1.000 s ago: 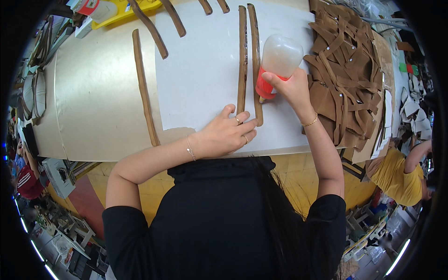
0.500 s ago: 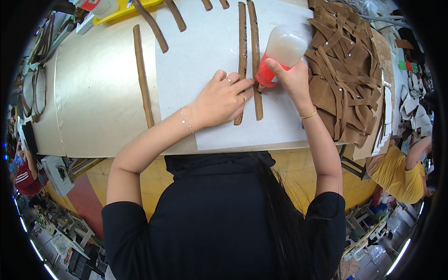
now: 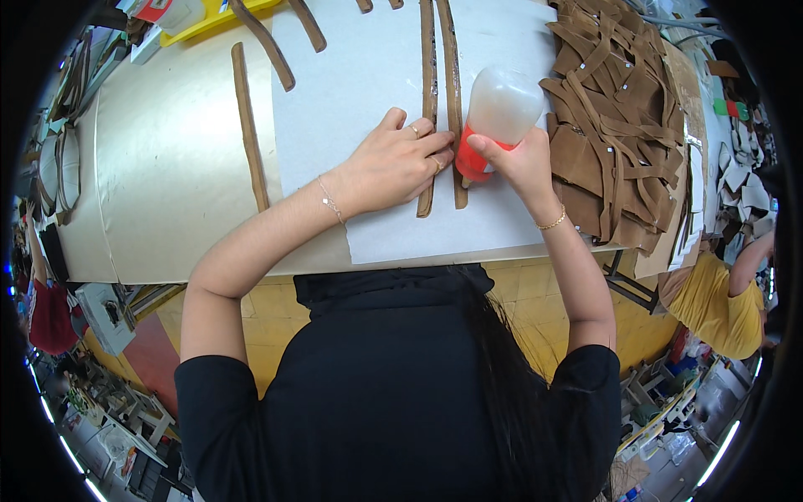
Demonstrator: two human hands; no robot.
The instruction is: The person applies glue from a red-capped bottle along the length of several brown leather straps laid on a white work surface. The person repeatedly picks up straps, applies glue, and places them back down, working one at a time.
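Note:
My right hand (image 3: 520, 161) is wrapped round a squeeze bottle (image 3: 506, 94), translucent white with a red band. It is tipped down, its nozzle touching or just above the right edge of a brown strip (image 3: 452, 75). A second brown strip (image 3: 427, 63) runs close beside it on the left, partly under my left hand (image 3: 397, 163). The left hand lies palm down with fingers apart, its fingertips reaching the right-hand strip near the nozzle; its thumb is mostly hidden. Shiny wet patches show on the far parts of both strips.
White paper (image 3: 351, 84) covers part of the gold-toned table (image 3: 184, 159). Another brown strip (image 3: 249, 125) lies left, with several more at the far side. A heap of brown pieces (image 3: 615, 125) stands right. A yellow tray (image 3: 188, 33) sits far left. A person in yellow (image 3: 715, 305) is at right.
My right hand has brought the bottle slightly nearer along the strip's right edge, and the bottle stands more upright. My left hand stays on the strips. The whole view has shifted a little.

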